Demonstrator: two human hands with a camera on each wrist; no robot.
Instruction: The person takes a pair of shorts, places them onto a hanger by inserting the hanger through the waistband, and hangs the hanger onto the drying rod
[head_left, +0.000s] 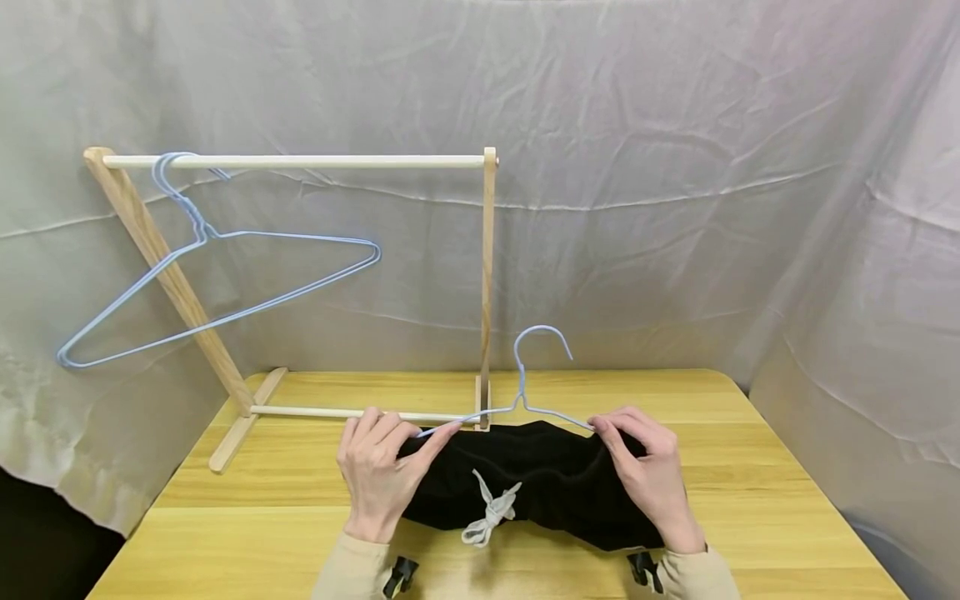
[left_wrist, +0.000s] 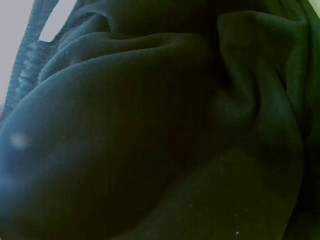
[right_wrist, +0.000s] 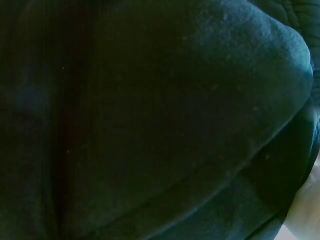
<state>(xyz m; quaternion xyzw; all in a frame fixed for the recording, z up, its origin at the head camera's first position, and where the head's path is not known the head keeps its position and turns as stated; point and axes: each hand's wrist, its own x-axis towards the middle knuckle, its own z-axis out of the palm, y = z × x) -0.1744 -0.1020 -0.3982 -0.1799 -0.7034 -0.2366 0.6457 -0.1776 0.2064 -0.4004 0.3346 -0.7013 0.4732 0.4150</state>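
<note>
A light blue wire hanger [head_left: 521, 392] stands hook-up between the hands, its lower part hidden by black drawstring pants [head_left: 555, 492]. A pale grey drawstring [head_left: 492, 510] is tied in a bow at the front of the pants. My left hand [head_left: 382, 467] pinches the left shoulder of the hanger and the fabric edge between thumb and fingers. On the other side, my right hand [head_left: 649, 471] pinches the right shoulder together with the cloth. Dark folds of the pants [left_wrist: 135, 115] fill the left wrist view, with the gathered waistband at upper left. More black cloth [right_wrist: 175, 120] covers the right wrist view.
A wooden rack [head_left: 487, 267] with a white top rail [head_left: 337, 162] stands at the back left of the table [head_left: 750, 500]. Light blue hangers [head_left: 217, 321] hang near the rail's left end. A grey curtain [head_left: 675, 167] encloses the back and sides.
</note>
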